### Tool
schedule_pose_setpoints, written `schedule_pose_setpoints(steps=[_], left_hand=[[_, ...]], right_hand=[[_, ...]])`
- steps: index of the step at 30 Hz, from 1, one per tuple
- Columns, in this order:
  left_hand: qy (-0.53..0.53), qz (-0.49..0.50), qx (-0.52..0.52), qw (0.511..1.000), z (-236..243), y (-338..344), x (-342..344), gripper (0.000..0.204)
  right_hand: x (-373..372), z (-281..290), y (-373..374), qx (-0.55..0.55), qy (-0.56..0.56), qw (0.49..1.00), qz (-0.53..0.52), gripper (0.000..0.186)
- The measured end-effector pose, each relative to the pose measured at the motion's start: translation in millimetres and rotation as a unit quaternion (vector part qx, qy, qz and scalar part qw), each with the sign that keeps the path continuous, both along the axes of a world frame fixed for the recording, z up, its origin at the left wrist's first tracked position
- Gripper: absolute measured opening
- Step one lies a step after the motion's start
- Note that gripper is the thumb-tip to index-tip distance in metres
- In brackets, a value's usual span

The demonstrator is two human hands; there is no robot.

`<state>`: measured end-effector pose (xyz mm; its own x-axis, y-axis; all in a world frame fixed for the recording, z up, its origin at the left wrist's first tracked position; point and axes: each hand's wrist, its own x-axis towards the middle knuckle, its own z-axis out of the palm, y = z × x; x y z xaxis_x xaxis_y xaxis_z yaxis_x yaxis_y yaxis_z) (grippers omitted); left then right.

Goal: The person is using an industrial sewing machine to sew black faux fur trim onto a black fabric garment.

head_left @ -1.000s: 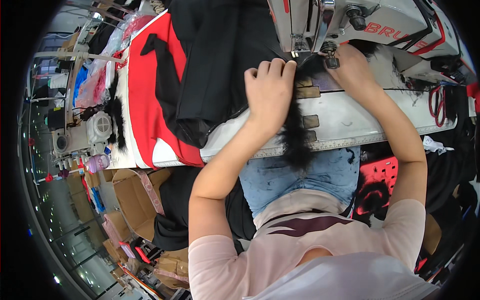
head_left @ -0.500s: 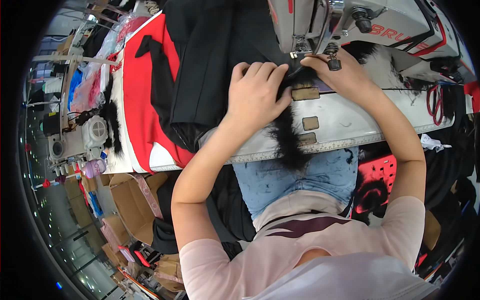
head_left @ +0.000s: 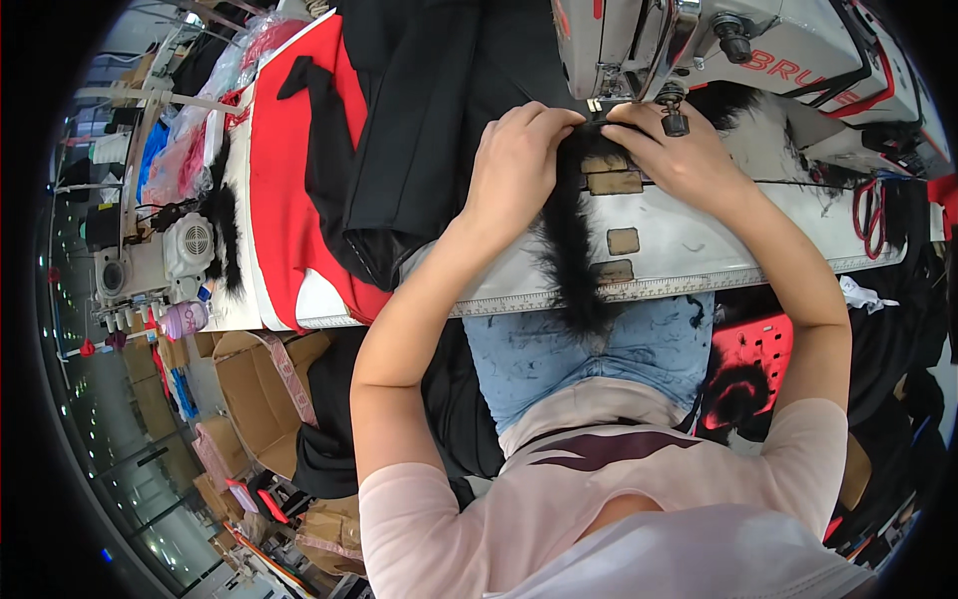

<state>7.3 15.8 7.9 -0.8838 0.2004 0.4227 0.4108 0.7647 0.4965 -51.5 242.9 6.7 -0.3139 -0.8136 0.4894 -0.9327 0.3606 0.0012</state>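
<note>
Black fabric point(head_left: 419, 110) lies on the sewing machine's table, running under my left hand point(head_left: 514, 165) toward the presser foot point(head_left: 599, 104). A strip of black fur trim point(head_left: 571, 265) goes from beneath my fingers down over the table's front edge onto my lap. My left thumb and fingers are closed in a pinch on the trim, just left of the foot. On the other side, my right hand point(head_left: 684, 155) pinches the trim's upper end close to the foot. The fingertips partly hide where trim and fabric meet. Above them stands the white sewing machine head point(head_left: 639, 45).
Red fabric point(head_left: 284, 190) lies under the black at the left. A measuring tape point(head_left: 499, 302) runs along the table's front edge. Red cord point(head_left: 870, 210) lies at the right. A cardboard box point(head_left: 254, 399) stands below left, and a red perforated panel point(head_left: 753, 359) below right.
My left fingers, spread over the fabric before, have drawn together into a pinch nearer the presser foot. My right hand stays by the foot, its fingers slightly shifted. The whole view has moved a little.
</note>
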Motion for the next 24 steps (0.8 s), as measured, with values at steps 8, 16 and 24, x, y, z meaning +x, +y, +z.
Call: schedule_pose_setpoints(steps=[8, 16, 24], left_hand=[[0.132, -0.017, -0.161, 0.978, 0, 8, 0, 0.008], [0.209, -0.018, -0.281, 0.936, -5, 4, 7, 0.022], [0.109, 0.016, -0.148, 0.983, 2, 17, 20, 0.022]], right_hand=[[3, 5, -4, 0.061, -0.059, 0.996, -0.019, 0.035], [7, 0, -8, 0.049, -0.024, 0.998, -0.033, 0.036], [4, -1, -11, 0.030, 0.003, 0.998, -0.046, 0.029]])
